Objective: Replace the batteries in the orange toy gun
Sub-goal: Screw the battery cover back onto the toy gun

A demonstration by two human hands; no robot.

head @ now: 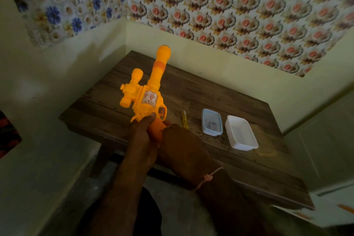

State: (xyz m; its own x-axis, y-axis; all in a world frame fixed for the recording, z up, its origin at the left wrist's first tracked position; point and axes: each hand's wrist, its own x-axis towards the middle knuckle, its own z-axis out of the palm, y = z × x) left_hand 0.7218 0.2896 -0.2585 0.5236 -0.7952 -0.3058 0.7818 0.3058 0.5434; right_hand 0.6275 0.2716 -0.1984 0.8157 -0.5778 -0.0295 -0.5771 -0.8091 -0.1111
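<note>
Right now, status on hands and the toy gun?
Both hands, left and right, grip toy gun at its handle. Gun above table, barrel up. Nothing in the way.

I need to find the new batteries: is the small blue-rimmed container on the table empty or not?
Not empty. The blue-rimmed container has no lid on, and small grey cylinders, probably batteries, lie at its bottom.

One gun (145,92), two tubs (211,121), one screwdriver (184,120).
</note>
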